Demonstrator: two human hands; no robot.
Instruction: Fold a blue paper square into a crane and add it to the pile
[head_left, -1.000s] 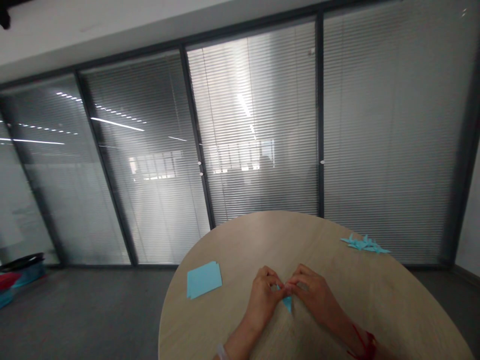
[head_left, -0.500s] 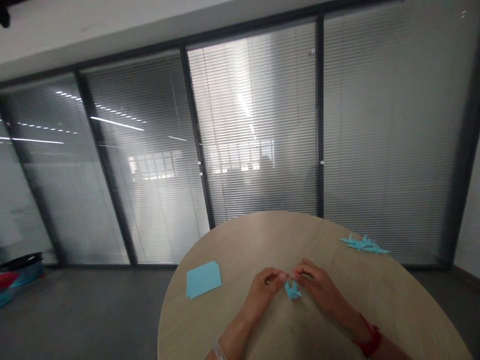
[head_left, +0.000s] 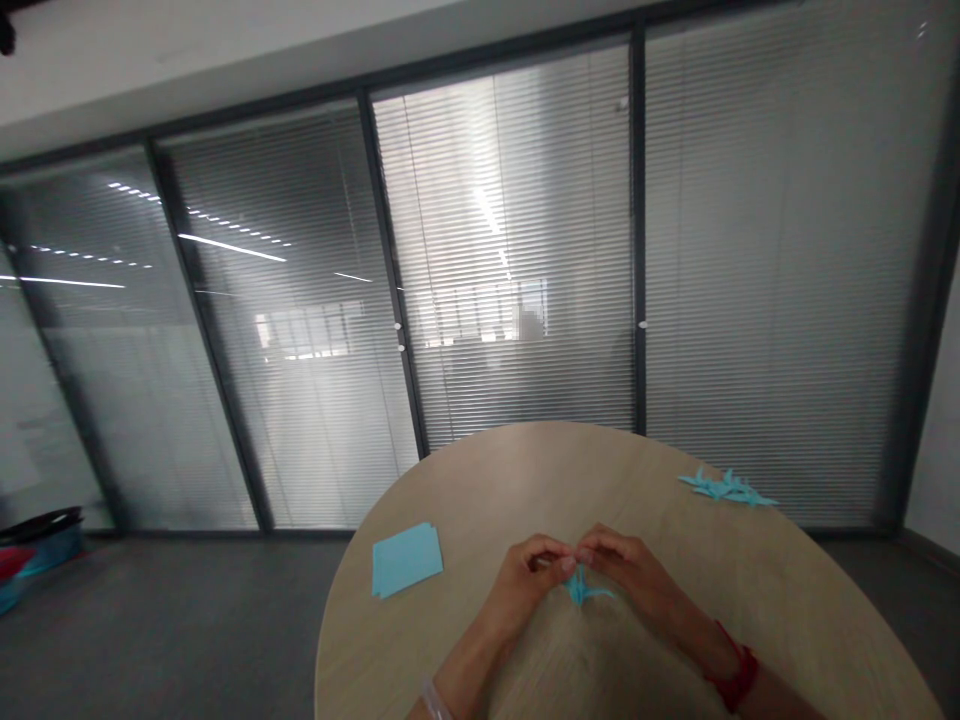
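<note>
Between my hands is a small folded light-blue paper crane (head_left: 578, 589), with narrow points sticking out to the right and downward. My left hand (head_left: 531, 572) pinches its upper edge from the left, thumb and index finger closed together. From the other side my right hand (head_left: 616, 562) grips the top of it, fingertips meeting those of the left; its thumb is partly hidden. To the left lies a stack of square light-blue paper sheets (head_left: 407, 561). A small pile of folded blue paper cranes (head_left: 726, 487) rests near the table's far right edge.
Both forearms rest over a round wooden table (head_left: 525, 460). Behind it stands a glass partition with blinds (head_left: 510, 250) in dark frames. On the floor at far left are a dark-rimmed blue container (head_left: 49, 535) and a red item (head_left: 13, 562).
The folded paper has turned in my fingers, and a thin point now sticks out to the right. My right hand has shifted slightly left and down, closer to the left.
</note>
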